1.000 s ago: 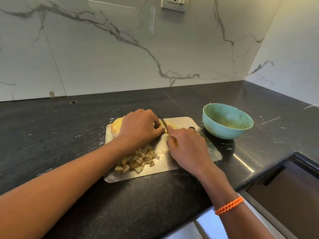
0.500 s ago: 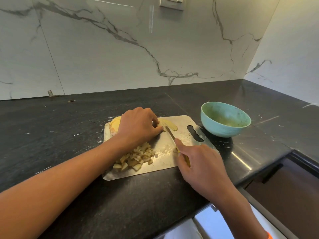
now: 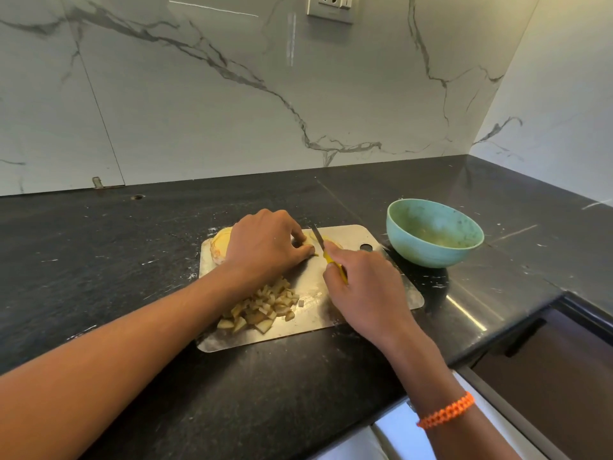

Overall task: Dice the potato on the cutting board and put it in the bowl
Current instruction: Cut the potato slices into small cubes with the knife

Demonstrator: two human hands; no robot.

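A metal cutting board lies on the black counter. On its far side my left hand grips the uncut piece of potato, with fingers curled over it. My right hand holds a yellow-handled knife, its blade standing against the potato beside my left fingertips. A heap of several potato dice sits on the near part of the board, under my left wrist. The teal bowl stands to the right of the board, with no dice visible inside.
The black counter runs back to a marble wall with a socket. The counter's front edge drops off at the lower right, above a dark cabinet. A small hole is in the counter at the far left.
My right hand drew the knife back toward me half a second ago and has now brought the blade forward onto the potato again. My left hand stayed on the potato.
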